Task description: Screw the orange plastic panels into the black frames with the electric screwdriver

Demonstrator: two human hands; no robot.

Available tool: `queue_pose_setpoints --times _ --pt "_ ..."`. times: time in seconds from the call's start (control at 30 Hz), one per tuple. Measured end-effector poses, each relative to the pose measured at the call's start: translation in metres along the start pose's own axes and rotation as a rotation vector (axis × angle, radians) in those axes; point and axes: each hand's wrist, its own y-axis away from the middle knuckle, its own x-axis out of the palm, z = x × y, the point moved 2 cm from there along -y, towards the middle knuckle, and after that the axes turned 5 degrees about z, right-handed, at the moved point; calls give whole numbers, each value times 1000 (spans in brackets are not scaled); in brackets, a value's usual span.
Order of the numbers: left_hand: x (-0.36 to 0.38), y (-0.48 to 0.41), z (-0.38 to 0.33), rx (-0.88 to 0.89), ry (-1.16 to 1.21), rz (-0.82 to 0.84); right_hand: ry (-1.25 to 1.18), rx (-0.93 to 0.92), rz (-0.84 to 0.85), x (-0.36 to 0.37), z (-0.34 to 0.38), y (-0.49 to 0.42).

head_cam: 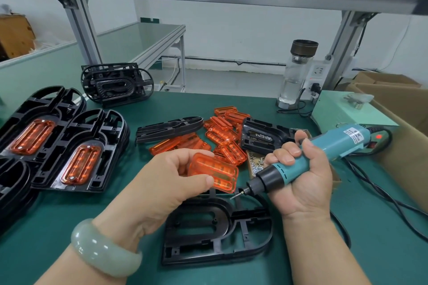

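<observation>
My left hand [172, 177] pinches an orange plastic panel [214, 174] between thumb and fingers, holding it in the air above a bare black frame [215, 230] that lies flat on the green mat. My right hand [301, 173] grips the teal electric screwdriver [308, 159]; its bit, with a screw on the tip, points down-left just beside the held panel's corner. A heap of loose orange panels [222, 136] lies behind the hands. Small screws [256, 164] are scattered by the screwdriver's nose.
Stacked frames with orange panels fitted [76, 152] sit at the left. More black frames [115, 83] stand at the back, and further ones [169, 128] [266, 136] lie mid-table. A glass bottle [295, 74], a pale green power box [347, 111], trailing cables [382, 194] and cardboard boxes [398, 104] fill the right.
</observation>
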Motion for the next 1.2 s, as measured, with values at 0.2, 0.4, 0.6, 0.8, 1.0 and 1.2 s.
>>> queue_pose_setpoints --times 0.2,0.4,0.6,0.8,1.0,1.2 --pt "-1 -8 7 30 112 -174 6 -7 -6 0 -1 0" --pt "-6 -10 8 61 140 -178 1 -5 -3 -1 0 1" --pt "-13 -9 6 169 -95 -198 7 -10 -1 -1 0 0" --pt "-6 -5 5 217 -392 -198 7 -4 -8 -2 0 0" --pt "-5 0 0 146 -680 -154 14 -5 -8 -1 0 0" --pt "-13 0 4 52 -700 -187 21 -10 -7 0 1 0"
